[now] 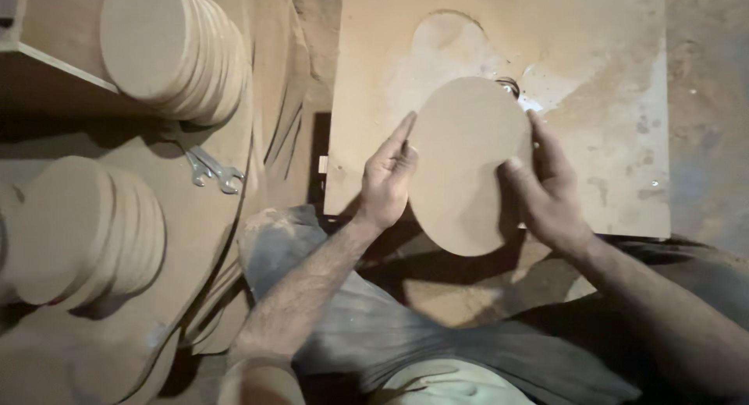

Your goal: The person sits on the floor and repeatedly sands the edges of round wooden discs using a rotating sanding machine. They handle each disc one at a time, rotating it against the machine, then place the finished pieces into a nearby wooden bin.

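At frame centre, the left hand [388, 179] and right hand [546, 190] pinch a wooden disc [468, 163] by its edges over the dusty work board [624, 101]; finished-looking disc stacks [175, 50] lie at upper left, suggesting work is well underway

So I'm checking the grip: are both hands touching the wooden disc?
Touching. The head view shows the left hand against the disc edge and the right hand gripping its other side.

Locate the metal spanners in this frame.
In the head view, the two metal spanners lie at left on the dusty board surface, between the upper stack of round wooden discs and the lower stack, away from both hands.
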